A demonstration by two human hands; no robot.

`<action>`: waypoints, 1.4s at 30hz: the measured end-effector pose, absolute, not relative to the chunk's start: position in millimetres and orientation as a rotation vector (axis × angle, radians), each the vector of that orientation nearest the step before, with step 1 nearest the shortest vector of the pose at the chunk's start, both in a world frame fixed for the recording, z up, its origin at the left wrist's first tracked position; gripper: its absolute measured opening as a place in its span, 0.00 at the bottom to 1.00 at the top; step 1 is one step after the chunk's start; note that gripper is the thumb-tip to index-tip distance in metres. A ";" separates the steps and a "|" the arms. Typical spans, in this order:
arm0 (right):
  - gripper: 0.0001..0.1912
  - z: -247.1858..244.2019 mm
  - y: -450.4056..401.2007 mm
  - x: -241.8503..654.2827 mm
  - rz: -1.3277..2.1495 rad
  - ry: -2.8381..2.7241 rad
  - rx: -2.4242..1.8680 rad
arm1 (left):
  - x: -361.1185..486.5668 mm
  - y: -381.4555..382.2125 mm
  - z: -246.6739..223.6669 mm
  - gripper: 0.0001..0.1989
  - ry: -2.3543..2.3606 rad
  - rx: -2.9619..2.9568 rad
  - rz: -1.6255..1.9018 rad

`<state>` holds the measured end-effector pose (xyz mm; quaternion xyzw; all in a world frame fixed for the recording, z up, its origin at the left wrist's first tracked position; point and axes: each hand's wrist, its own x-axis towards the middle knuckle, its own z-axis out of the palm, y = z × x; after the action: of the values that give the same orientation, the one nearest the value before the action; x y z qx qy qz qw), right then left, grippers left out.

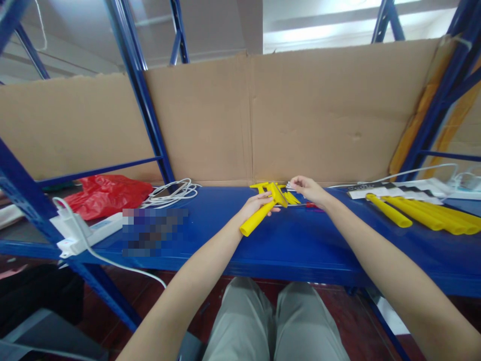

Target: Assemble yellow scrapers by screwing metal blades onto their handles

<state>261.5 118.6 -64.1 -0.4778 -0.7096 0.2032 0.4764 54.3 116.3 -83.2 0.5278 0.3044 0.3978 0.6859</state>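
Note:
My left hand (259, 203) is closed around a yellow plastic scraper-like handle (259, 218), which has a round hollow grip and a wider flat head. Its grip end tilts down toward me. Farther back, my right hand (306, 188) has its fingertips pinched together beside small whitish pieces (289, 186); what lies between the fingers is too small to make out. Several yellow plastic parts (263, 185) lie behind my left hand. Under my right wrist is a screwdriver with a red handle (313, 205), its thin shaft pointing left.
More yellow handles (424, 213) lie in a row on the right of the blue shelf (210, 240), by a black-and-white box (394, 190). To the left are a red plastic bag (108, 195), coiled white cable (176, 191) and a power strip (101, 233). Cardboard (319, 115) stands behind.

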 end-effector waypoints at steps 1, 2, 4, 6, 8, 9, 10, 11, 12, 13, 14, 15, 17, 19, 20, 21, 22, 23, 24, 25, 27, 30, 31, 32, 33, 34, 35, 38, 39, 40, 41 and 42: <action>0.11 -64.2 117.2 254.6 0.520 -1.756 -1.087 | 54.3 116.3 -83.6 0.27 0.660 1.191 0.881; 0.13 -64.9 116.1 248.4 0.530 -1.764 -1.021 | 54.4 116.1 -83.9 0.27 0.645 1.199 0.872; 0.15 -67.5 114.8 238.8 0.529 -1.770 -0.933 | 54.6 114.6 -83.7 0.25 0.624 1.210 0.863; 0.15 -70.7 114.5 233.7 0.524 -1.765 -0.898 | 54.9 112.4 -82.8 0.24 0.601 1.222 0.859; 0.15 -73.3 114.6 232.3 0.530 -1.761 -0.897 | 55.1 110.4 -81.5 0.23 0.586 1.233 0.851; 0.15 -74.0 114.5 232.5 0.535 -1.758 -0.902 | 55.2 109.7 -80.9 0.23 0.584 1.236 0.848; 0.15 -74.4 114.2 232.8 0.541 -1.756 -0.907 | 55.2 109.2 -80.3 0.24 0.585 1.238 0.846; 0.15 -74.4 113.8 233.2 0.549 -1.753 -0.911 | 55.1 109.0 -79.9 0.24 0.587 1.240 0.845; 0.16 -74.2 113.1 233.4 0.559 -1.750 -0.914 | 55.0 109.0 -79.6 0.24 0.587 1.241 0.844; 0.16 -73.8 112.3 233.5 0.576 -1.749 -0.917 | 54.8 109.0 -79.4 0.25 0.587 1.242 0.845; 0.16 -73.5 111.4 233.3 0.597 -1.750 -0.919 | 54.6 109.0 -79.3 0.24 0.589 1.244 0.846; 0.16 -73.2 110.5 233.0 0.618 -1.751 -0.920 | 54.4 108.9 -79.2 0.24 0.592 1.246 0.846; 0.17 -73.1 109.3 232.3 0.648 -1.747 -0.916 | 54.1 108.4 -79.0 0.23 0.603 1.251 0.844; 0.16 -73.8 109.0 231.6 0.653 -1.739 -0.916 | 53.9 107.3 -78.4 0.22 0.608 1.255 0.844; 0.16 -74.4 109.4 231.4 0.654 -1.732 -0.923 | 53.8 106.5 -78.0 0.22 0.608 1.258 0.845; 0.16 -75.2 109.9 231.2 0.660 -1.720 -0.934 | 53.7 105.6 -77.6 0.22 0.610 1.259 0.850; 0.15 -76.0 110.5 231.2 0.673 -1.702 -0.947 | 53.6 104.7 -77.1 0.22 0.614 1.259 0.855; 0.15 -76.9 111.1 231.3 0.690 -1.681 -0.961 | 53.5 103.7 -76.7 0.22 0.625 1.259 0.862; 0.15 -77.8 111.7 231.4 0.708 -1.658 -0.976 | 53.4 102.9 -76.3 0.22 0.641 1.260 0.868; 0.15 -78.6 112.1 231.5 0.724 -1.638 -0.993 | 53.2 102.2 -76.0 0.22 0.658 1.262 0.872; 0.13 -79.8 112.7 231.3 0.738 -1.623 -1.043 | 52.8 101.6 -75.8 0.22 0.683 1.272 0.869; 0.11 -80.6 113.5 229.9 0.667 -1.683 -1.145 | 52.7 102.4 -76.3 0.22 0.688 1.290 0.861; 0.11 -80.4 113.9 229.6 0.607 -1.720 -1.176 | 52.8 102.8 -76.3 0.22 0.686 1.290 0.864; 0.10 -79.9 114.3 229.9 0.537 -1.765 -1.206 | 52.9 103.1 -76.2 0.22 0.685 1.288 0.871; 0.11 -79.0 114.7 231.2 0.463 -1.816 -1.235 | 52.9 103.4 -75.7 0.23 0.683 1.282 0.881; 0.12 -77.7 115.0 233.8 0.386 -1.874 -1.266 | 52.6 103.6 -74.8 0.23 0.683 1.273 0.896; 0.12 -75.9 115.3 238.0 0.302 -1.932 -1.309 | 52.0 103.9 -73.6 0.23 0.680 1.261 0.916; 0.15 -68.7 115.4 260.7 -0.016 -2.044 -1.557 | 47.1 106.4 -67.8 0.25 0.660 1.207 1.014; 0.14 -66.3 115.3 270.8 -0.115 -2.041 -1.693 | 44.5 107.9 -65.7 0.25 0.659 1.180 1.060; 0.13 -64.4 115.1 281.3 -0.172 -2.040 -1.821 | 41.7 109.7 -63.7 0.26 0.664 1.149 1.105; 0.12 -63.0 114.8 291.6 -0.175 -2.045 -1.934 | 38.8 111.5 -62.0 0.26 0.685 1.116 1.148; 0.11 -62.3 114.5 301.0 -0.137 -2.065 -2.007 | 36.2 113.3 -60.7 0.27 0.710 1.084 1.190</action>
<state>301.0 114.5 -62.3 -0.6903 -0.7103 -0.0471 0.1290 36.2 113.3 -60.7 0.4745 0.3111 0.5213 0.6374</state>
